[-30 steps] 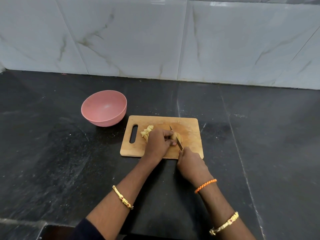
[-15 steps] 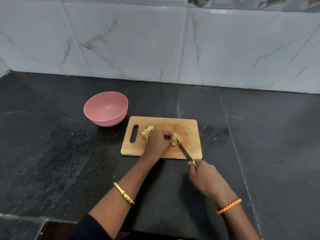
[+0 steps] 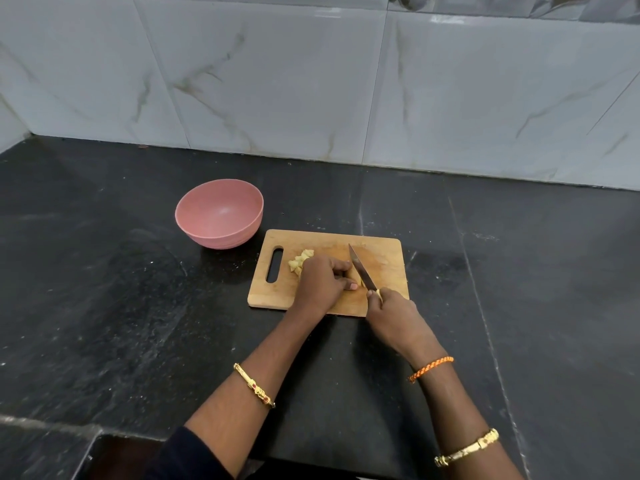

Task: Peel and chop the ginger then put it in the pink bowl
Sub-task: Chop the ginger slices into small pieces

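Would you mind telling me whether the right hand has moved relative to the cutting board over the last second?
Yes. The right hand pulled back off the cutting board, then returned to its near edge.

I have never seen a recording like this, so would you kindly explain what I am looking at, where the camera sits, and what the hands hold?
There is no machine here: a person wears a wide-angle camera on the head, looking down at their own two hands. On the dark counter lie a wooden cutting board and an empty pink bowl. The left hand steadies a piece of ginger, mostly hidden under its fingers. The right hand grips a knife beside them. Chopped ginger pieces sit near the board's handle slot.
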